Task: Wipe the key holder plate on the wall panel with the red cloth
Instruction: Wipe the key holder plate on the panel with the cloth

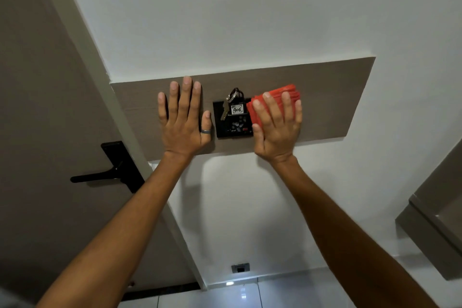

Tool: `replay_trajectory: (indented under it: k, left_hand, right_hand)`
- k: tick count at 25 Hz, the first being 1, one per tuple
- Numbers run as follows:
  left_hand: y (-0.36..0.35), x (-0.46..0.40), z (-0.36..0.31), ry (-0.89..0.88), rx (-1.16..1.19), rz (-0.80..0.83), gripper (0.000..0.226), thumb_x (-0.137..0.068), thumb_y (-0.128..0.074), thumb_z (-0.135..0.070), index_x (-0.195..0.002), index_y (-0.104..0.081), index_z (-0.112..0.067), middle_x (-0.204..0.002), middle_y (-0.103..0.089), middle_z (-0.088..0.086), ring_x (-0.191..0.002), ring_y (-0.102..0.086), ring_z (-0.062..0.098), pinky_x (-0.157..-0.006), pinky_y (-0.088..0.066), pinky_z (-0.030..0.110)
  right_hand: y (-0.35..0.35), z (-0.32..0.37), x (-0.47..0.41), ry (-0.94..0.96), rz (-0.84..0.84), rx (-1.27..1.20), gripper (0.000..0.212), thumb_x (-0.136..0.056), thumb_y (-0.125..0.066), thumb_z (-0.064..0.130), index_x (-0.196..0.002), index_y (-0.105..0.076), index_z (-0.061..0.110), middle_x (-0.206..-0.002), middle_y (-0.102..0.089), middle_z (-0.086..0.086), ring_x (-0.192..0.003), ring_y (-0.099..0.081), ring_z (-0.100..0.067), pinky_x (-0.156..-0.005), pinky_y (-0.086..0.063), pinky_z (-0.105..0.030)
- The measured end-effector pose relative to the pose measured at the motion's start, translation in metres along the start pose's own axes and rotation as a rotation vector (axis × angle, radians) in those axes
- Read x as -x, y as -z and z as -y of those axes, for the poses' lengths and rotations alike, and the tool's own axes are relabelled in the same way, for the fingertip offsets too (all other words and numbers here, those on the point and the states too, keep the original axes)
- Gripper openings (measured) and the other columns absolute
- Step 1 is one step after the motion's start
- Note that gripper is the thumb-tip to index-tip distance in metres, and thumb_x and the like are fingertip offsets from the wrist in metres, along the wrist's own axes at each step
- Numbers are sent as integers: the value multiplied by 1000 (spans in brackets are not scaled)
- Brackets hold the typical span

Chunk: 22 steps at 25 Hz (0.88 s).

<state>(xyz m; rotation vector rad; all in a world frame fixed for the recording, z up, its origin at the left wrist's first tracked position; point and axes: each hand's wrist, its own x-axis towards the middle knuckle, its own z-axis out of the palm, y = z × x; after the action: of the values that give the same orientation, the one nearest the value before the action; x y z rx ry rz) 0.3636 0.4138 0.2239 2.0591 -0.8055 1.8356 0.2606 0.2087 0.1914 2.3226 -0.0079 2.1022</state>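
Observation:
A black key holder plate (pixel 222 124) is mounted on a grey-brown wall panel (pixel 332 97). A key with a tag marked 406 (pixel 236 107) hangs in the plate. My right hand (pixel 276 127) presses a folded red cloth (pixel 287 90) flat against the panel, at the plate's right edge; the cloth covers that edge. My left hand (pixel 183 117), with a ring on the thumb, lies flat and spread on the panel just left of the plate, holding nothing.
A brown door with a black lever handle (pixel 110 175) stands to the left of the panel. White wall surrounds the panel. A small socket (pixel 240 268) sits low on the wall above a glossy tiled floor. A grey cabinet edge (pixel 435 220) juts in at right.

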Motion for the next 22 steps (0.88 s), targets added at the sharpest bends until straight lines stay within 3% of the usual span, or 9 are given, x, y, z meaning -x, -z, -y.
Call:
replay_trajectory:
  k: [3,7,12,18,22]
  left_hand:
    - [-2,2,0,17,18,-11,69,-106,-43,-38,-167,-22,-14,-170,-29,10,-164,-2,23,-134,-6,48]
    - [-3,3,3,-2,11,-27,70,-106,-42,-38,-167,-19,-14,-172,-18,4,-164,-2,24,-134,-6,48]
    - [-7,4,2,-18,23,-31,69,-106,-39,-39,-167,-18,-14,-175,-9,3,-164,-2,25,-134,-6,48]
    - [-10,8,3,-13,7,-34,68,-107,-38,-39,-167,-20,-13,-177,-7,4,-164,-4,27,-135,-6,48]
    - [-4,3,0,-2,23,-36,68,-107,-39,-38,-167,-21,-13,-175,-11,5,-164,-3,26,-134,-6,48]
  right_hand:
    - [-1,9,-9,-166,-34,2,53,-107,-39,42,-153,-50,18,-155,-56,-6,-151,-38,-40,-133,-13,-55]
    - [1,-8,-9,4,-1,30,55,-107,-45,44,-154,-46,15,-154,-57,-13,-149,-40,-42,-131,-16,-59]
    - [-11,-9,-45,-418,-149,95,59,-109,-44,49,-160,-41,20,-165,-43,-13,-159,-30,-42,-133,-17,-61]
    - [3,0,9,-154,46,-20,59,-105,-60,40,-157,-42,18,-163,-44,-10,-161,-20,-33,-130,-14,-68]
    - [19,-21,15,-34,117,-55,69,-92,-67,16,-156,-41,13,-161,-45,-11,-154,-33,-46,-122,-23,-80]
